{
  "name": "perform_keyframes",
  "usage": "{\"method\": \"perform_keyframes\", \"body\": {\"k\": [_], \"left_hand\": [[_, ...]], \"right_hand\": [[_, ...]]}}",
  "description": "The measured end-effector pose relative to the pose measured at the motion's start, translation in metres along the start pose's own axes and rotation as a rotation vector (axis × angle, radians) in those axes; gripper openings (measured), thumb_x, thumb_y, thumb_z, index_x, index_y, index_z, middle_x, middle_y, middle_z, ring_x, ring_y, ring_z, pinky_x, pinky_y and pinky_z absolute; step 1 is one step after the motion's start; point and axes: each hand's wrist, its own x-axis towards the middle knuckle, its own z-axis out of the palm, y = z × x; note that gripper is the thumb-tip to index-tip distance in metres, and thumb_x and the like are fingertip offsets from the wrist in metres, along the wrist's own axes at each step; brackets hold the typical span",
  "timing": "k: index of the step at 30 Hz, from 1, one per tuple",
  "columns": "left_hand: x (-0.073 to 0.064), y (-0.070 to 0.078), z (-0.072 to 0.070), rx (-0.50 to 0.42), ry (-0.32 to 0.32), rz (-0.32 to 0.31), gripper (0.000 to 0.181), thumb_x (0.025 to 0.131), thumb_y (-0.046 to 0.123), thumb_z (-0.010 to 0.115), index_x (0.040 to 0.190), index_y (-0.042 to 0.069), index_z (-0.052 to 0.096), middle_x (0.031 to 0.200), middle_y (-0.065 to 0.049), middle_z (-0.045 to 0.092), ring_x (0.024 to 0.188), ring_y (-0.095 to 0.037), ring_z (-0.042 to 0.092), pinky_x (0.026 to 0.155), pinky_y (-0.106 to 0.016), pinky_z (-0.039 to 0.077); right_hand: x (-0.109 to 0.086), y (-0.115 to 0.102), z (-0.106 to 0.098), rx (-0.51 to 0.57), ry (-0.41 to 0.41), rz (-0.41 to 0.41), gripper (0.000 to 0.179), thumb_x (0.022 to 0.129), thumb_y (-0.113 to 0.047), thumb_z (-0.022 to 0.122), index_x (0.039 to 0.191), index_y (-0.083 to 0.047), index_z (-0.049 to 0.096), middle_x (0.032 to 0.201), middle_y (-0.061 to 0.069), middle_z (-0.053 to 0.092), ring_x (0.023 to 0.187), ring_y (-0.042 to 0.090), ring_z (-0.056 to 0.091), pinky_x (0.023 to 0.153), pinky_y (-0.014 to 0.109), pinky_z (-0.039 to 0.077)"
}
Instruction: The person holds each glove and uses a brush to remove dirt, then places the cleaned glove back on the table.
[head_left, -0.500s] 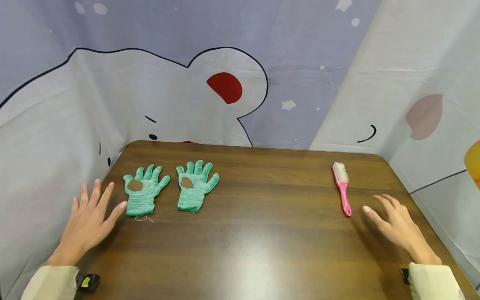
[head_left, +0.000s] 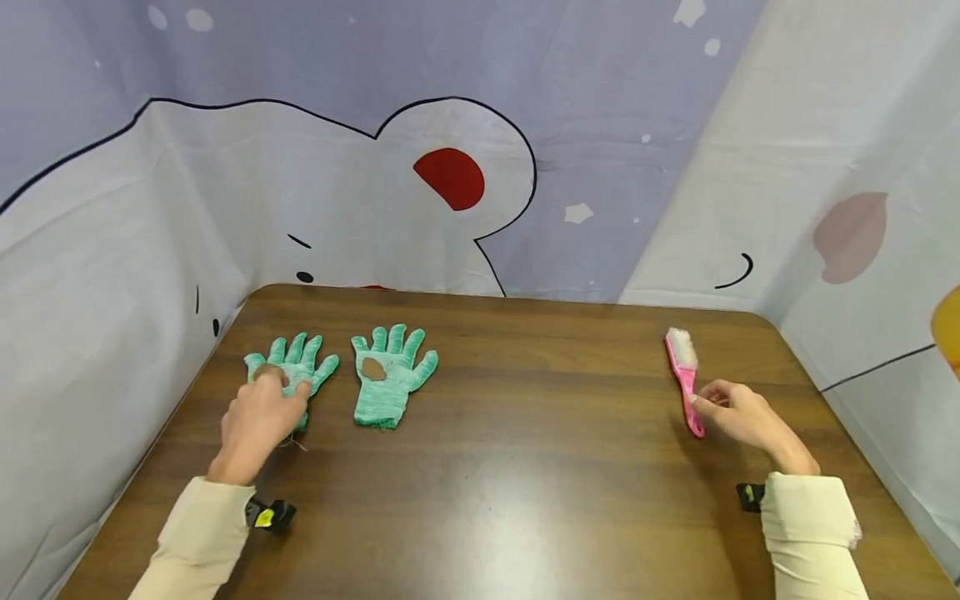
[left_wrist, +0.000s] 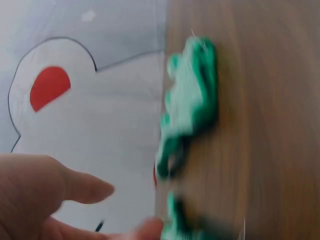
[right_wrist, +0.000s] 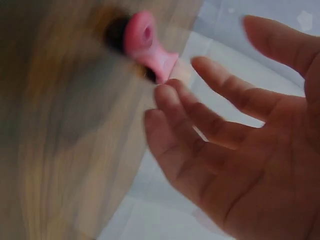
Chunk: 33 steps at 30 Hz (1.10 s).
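Two green knitted gloves lie flat on the left side of the table, each with a brown patch. My left hand (head_left: 258,421) reaches over the left glove (head_left: 302,365) and hides much of its palm and cuff. In the left wrist view, the thumb (left_wrist: 90,189) stands apart from the fingers, with nothing between them. Just right of that hand lies the other glove (head_left: 381,392), untouched. At the far right is a pink-handled brush (head_left: 686,379) with whitish bristles. Beside its handle, my right hand (head_left: 742,414) has loosely bent, spread fingers (right_wrist: 172,107) and holds nothing.
A brown wooden table (head_left: 517,400) carries these things. Its back and sides are bordered by a printed cloth (head_left: 600,150). Dark straps with small devices sit at both wrists, by the pale sleeves (head_left: 806,517).
My left hand has moved right and forward from the table's left edge to above the left glove. The right hand has come left to the brush handle. Gloves and brush stay put.
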Motion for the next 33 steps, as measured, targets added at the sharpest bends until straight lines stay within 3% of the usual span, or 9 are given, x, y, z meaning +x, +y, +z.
{"method": "perform_keyframes", "body": {"k": [3, 6, 10, 14, 18, 21, 24, 29, 33], "left_hand": [[0.009, 0.018, 0.012, -0.024, -0.106, 0.006, 0.050, 0.095, 0.046, 0.038, 0.093, -0.002, 0.054, 0.075, -0.019, 0.052, 0.061, -0.030, 0.051, 0.048, -0.035, 0.036], [0.019, 0.032, 0.025, -0.048, -0.155, 0.011, 0.051, 0.095, 0.046, 0.040, 0.080, 0.000, 0.055, 0.058, -0.010, 0.047, 0.048, -0.021, 0.044, 0.042, -0.029, 0.033], [0.034, 0.043, 0.040, -0.082, -0.120, -0.007, 0.050, 0.095, 0.044, 0.042, 0.083, -0.002, 0.056, 0.049, -0.007, 0.047, 0.042, -0.019, 0.043, 0.038, -0.028, 0.032], [0.047, 0.048, 0.052, -0.115, -0.066, -0.038, 0.042, 0.094, 0.042, 0.046, 0.078, 0.003, 0.050, 0.052, -0.005, 0.037, 0.042, -0.016, 0.035, 0.037, -0.027, 0.029], [0.058, 0.051, 0.061, -0.197, -0.045, -0.075, 0.037, 0.091, 0.040, 0.051, 0.083, 0.003, 0.047, 0.060, -0.007, 0.037, 0.046, -0.018, 0.037, 0.039, -0.029, 0.030], [0.062, 0.053, 0.068, -0.205, -0.050, -0.085, 0.035, 0.089, 0.036, 0.056, 0.073, 0.006, 0.048, 0.055, -0.004, 0.034, 0.043, -0.017, 0.035, 0.038, -0.028, 0.029], [0.065, 0.054, 0.074, -0.180, -0.076, -0.055, 0.037, 0.089, 0.031, 0.058, 0.061, 0.012, 0.045, 0.049, 0.000, 0.027, 0.041, -0.014, 0.028, 0.037, -0.026, 0.027], [0.067, 0.055, 0.072, -0.132, -0.098, -0.005, 0.031, 0.090, 0.029, 0.059, 0.069, 0.008, 0.049, 0.053, -0.002, 0.029, 0.044, -0.015, 0.028, 0.042, -0.029, 0.029], [0.070, 0.056, 0.070, -0.125, -0.081, -0.022, 0.027, 0.090, 0.029, 0.058, 0.078, 0.005, 0.057, 0.056, -0.006, 0.037, 0.046, -0.017, 0.035, 0.044, -0.029, 0.032]], "right_hand": [[0.011, -0.003, 0.002, 0.008, -0.085, 0.056, 0.031, 0.092, -0.032, 0.054, 0.088, -0.002, 0.058, 0.080, 0.006, 0.061, 0.080, 0.022, 0.055, 0.065, 0.032, 0.041], [0.020, -0.003, 0.006, 0.008, -0.116, 0.130, 0.031, 0.091, -0.033, 0.055, 0.084, -0.002, 0.054, 0.072, 0.003, 0.057, 0.071, 0.018, 0.049, 0.061, 0.029, 0.037], [0.031, -0.003, 0.013, -0.012, -0.100, 0.218, 0.035, 0.090, -0.032, 0.054, 0.079, 0.001, 0.054, 0.072, 0.008, 0.056, 0.071, 0.023, 0.051, 0.061, 0.031, 0.039], [0.039, -0.002, 0.018, -0.011, -0.096, 0.279, 0.040, 0.088, -0.029, 0.055, 0.090, 0.011, 0.051, 0.084, 0.021, 0.051, 0.080, 0.035, 0.051, 0.067, 0.040, 0.043], [0.039, 0.000, 0.023, 0.004, -0.115, 0.273, 0.028, 0.085, -0.022, 0.056, 0.076, 0.004, 0.057, 0.069, 0.011, 0.052, 0.068, 0.026, 0.050, 0.059, 0.035, 0.041], [0.033, 0.001, 0.032, 0.080, -0.136, 0.294, 0.024, 0.081, -0.018, 0.057, 0.062, -0.005, 0.052, 0.052, -0.002, 0.045, 0.051, 0.013, 0.042, 0.047, 0.026, 0.033], [0.028, -0.001, 0.039, 0.136, -0.139, 0.342, 0.022, 0.079, -0.019, 0.059, 0.064, -0.006, 0.049, 0.053, -0.002, 0.044, 0.048, 0.010, 0.041, 0.045, 0.024, 0.034], [0.029, -0.010, 0.042, 0.181, -0.162, 0.374, 0.020, 0.075, -0.018, 0.060, 0.062, -0.005, 0.053, 0.052, 0.001, 0.051, 0.048, 0.012, 0.048, 0.044, 0.024, 0.041], [0.035, -0.020, 0.044, 0.212, -0.167, 0.349, 0.020, 0.072, -0.016, 0.060, 0.058, -0.009, 0.047, 0.051, -0.002, 0.044, 0.046, 0.010, 0.043, 0.042, 0.023, 0.040]]}}
